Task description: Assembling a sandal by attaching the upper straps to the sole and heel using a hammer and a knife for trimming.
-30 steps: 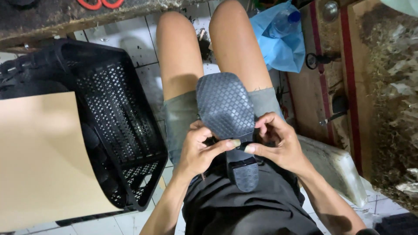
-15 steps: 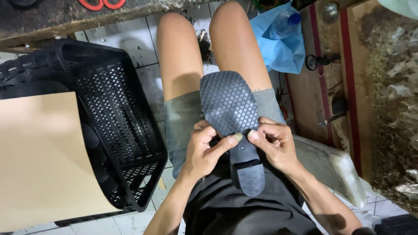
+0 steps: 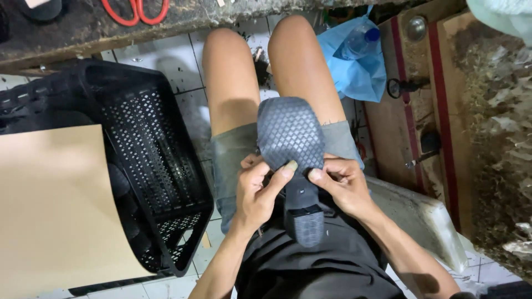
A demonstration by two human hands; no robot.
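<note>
The red scissors (image 3: 134, 9) are being cut off by the far edge, only the handles being shown. The black crate (image 3: 149, 166) is being partly hidden under the cardboard sheet (image 3: 52, 205). The shoe sole's (image 3: 291, 138) middle is being covered by both thumbs.

Blue plastic bag (image 3: 360, 72) on floor; small white sticker (image 3: 301, 191) on sole.
</note>
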